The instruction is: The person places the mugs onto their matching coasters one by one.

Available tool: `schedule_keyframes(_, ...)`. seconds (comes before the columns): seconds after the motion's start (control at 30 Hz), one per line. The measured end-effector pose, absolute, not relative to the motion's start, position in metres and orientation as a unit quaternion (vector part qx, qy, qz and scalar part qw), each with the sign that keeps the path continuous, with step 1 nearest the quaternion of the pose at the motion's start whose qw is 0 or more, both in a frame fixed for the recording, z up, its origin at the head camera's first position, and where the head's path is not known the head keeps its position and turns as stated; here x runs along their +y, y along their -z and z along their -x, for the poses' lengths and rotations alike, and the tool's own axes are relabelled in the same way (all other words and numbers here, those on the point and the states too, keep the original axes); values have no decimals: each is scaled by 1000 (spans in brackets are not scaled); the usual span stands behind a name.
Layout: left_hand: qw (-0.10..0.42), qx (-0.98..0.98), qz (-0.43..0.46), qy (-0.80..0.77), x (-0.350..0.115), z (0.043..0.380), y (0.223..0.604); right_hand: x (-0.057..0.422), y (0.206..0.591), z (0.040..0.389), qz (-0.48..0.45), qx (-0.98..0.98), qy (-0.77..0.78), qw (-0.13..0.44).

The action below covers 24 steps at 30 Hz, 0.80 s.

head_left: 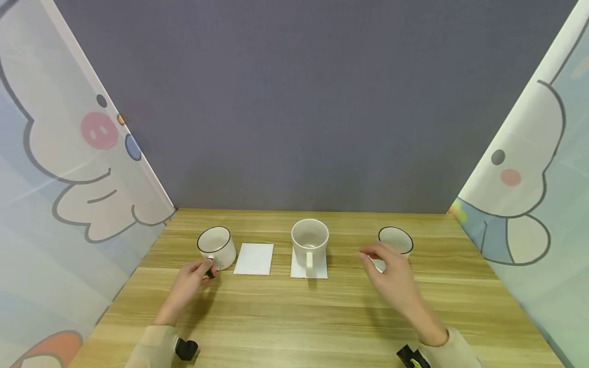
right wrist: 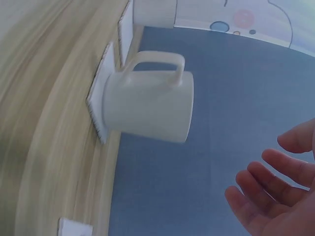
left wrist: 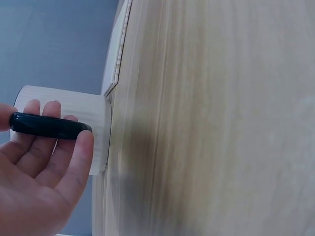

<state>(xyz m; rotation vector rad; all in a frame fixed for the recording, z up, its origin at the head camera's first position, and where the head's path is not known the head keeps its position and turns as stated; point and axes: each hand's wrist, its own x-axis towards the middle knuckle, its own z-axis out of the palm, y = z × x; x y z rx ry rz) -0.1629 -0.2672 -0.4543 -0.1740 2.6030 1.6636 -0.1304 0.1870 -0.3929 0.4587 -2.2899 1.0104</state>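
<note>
At the left, a white mug with a dark rim stands on the table, and my left hand holds its black handle with fingers curled round it. A white square coaster lies just right of that mug. In the middle a plain white mug sits on another coaster, its handle toward me. My right hand hovers in front of a third, dark-rimmed mug, partly hiding it. In the right wrist view the right hand's fingers are loosely bent and hold nothing.
The wooden table ends at a grey upright panel. Cartoon-printed sheets flank both sides. A white corner, perhaps of another coaster, shows at the bottom of the right wrist view.
</note>
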Motion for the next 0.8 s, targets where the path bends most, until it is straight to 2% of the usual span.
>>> schedule_keyframes(0.8,25,839,55,-541,-267,164,456,132,371,142,-264,-787,-460,316)
